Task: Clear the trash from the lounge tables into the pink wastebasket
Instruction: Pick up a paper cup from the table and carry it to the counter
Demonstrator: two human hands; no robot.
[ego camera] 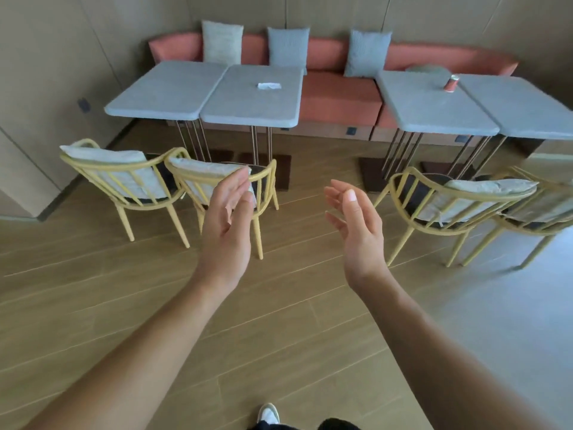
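A crumpled white tissue [268, 85] lies on the second grey table from the left [248, 113]. A red paper cup [450, 83] stands upright on the third grey table [434, 116], near its far right corner. My left hand [228, 221] and my right hand [356, 225] are raised side by side above the wooden floor, palms facing each other, fingers straight and holding nothing. Both hands are well short of the tables. No pink wastebasket is in view.
Several yellow chairs [217, 181] with pale cushions stand between me and the tables. An orange bench sofa [338, 94] with three pillows runs along the back wall. A gap of wooden floor [325, 169] lies between the two table pairs.
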